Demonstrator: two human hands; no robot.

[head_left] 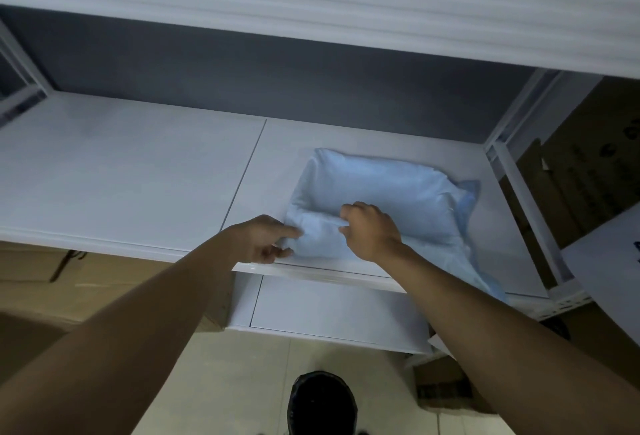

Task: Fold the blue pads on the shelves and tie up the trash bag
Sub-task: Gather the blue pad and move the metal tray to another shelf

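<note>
Now both arms reach forward over the white shelf (138, 175), where the left hand (263, 240) pinches the near left corner of the blue pad (381, 192) and the right hand (372, 230), knuckles up, grips its rolled front fold.

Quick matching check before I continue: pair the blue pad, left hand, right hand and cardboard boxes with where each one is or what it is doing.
Things:
1. blue pad
2. left hand
3. right hand
4. cardboard boxes

Places or states:
A. pinches the pad's near left corner
B. stand beyond the shelf's right-hand frame
C. lies on the right half of the white shelf, partly folded
D. grips the fold at the pad's near middle

Pairs: 1-C, 2-A, 3-D, 4-B
</note>
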